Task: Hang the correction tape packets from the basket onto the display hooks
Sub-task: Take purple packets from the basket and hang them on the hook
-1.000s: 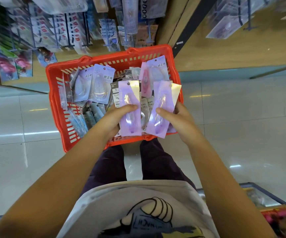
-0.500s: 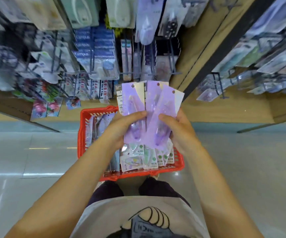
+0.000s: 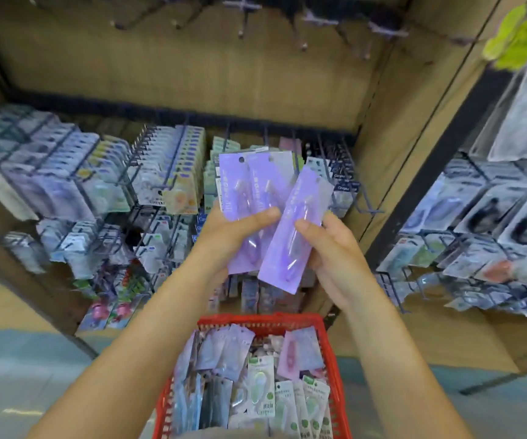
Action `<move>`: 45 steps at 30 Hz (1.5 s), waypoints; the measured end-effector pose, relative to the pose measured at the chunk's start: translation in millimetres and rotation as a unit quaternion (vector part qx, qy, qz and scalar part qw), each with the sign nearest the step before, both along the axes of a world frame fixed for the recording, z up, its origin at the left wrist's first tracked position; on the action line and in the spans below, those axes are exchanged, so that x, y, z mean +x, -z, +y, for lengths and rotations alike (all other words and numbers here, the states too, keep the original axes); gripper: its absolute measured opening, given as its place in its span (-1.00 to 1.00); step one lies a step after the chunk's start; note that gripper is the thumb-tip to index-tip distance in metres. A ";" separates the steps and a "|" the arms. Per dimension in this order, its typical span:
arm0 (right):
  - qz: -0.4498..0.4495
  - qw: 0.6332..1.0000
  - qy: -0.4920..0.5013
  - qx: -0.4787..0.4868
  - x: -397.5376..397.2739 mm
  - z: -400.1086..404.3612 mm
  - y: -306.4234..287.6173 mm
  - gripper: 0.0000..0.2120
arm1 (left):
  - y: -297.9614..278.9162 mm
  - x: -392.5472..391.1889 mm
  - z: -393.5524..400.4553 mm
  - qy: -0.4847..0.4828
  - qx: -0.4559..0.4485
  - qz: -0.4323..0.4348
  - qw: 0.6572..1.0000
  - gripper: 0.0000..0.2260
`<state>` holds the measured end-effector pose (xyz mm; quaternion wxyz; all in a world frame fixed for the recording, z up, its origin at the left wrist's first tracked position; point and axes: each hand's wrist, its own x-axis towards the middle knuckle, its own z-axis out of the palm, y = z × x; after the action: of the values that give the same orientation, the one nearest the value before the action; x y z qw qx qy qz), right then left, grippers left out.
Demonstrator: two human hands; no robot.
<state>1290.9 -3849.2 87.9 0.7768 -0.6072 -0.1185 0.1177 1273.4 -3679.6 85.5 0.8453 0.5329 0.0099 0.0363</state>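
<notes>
Hands with purple packets — wooden hook wall, red basket below

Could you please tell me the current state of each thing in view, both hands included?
left hand: grips two purple packets, thumb across their fronts.
two purple packets: upright, overlapping, not yet hung.
right hand: holds a third purple packet.
third purple packet: tilted, in front of the other two.
red basket: on the floor, holding many packets.
display hooks: mostly loaded with hanging packets.
</notes>
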 end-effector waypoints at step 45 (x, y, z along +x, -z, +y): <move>-0.410 0.861 0.273 -0.129 125.1 39.4 -291.1 -0.75 | -276.4 63.4 45.6 -0.075 0.089 -0.176 0.977 -0.64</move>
<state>1416.0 -3809.9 379.0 0.5737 -0.7037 -0.2394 -0.3441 1336.8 -3634.0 362.0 0.7779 0.5888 -0.1025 0.1941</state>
